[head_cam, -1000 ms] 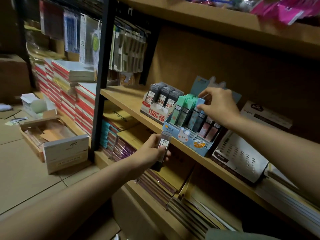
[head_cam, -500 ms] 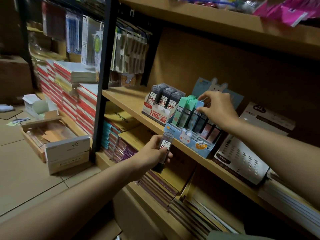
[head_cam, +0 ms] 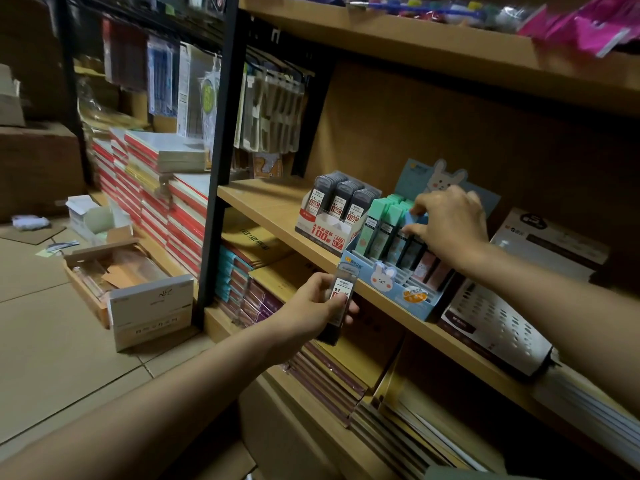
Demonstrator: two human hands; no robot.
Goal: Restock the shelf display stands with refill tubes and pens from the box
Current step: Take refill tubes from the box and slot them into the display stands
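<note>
Wooden shelves (head_cam: 277, 209) fill the frame, and mid-right the right hand (head_cam: 446, 223) pinches one blue tube (head_cam: 414, 216) in the bunny stand (head_cam: 391, 282), while the left hand (head_cam: 311, 306) below grips one dark refill tube (head_cam: 343, 299), beside three dark stacks (head_cam: 343, 199).

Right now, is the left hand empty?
No, the left hand holds a dark refill tube with a white label, just below the shelf edge.
</note>
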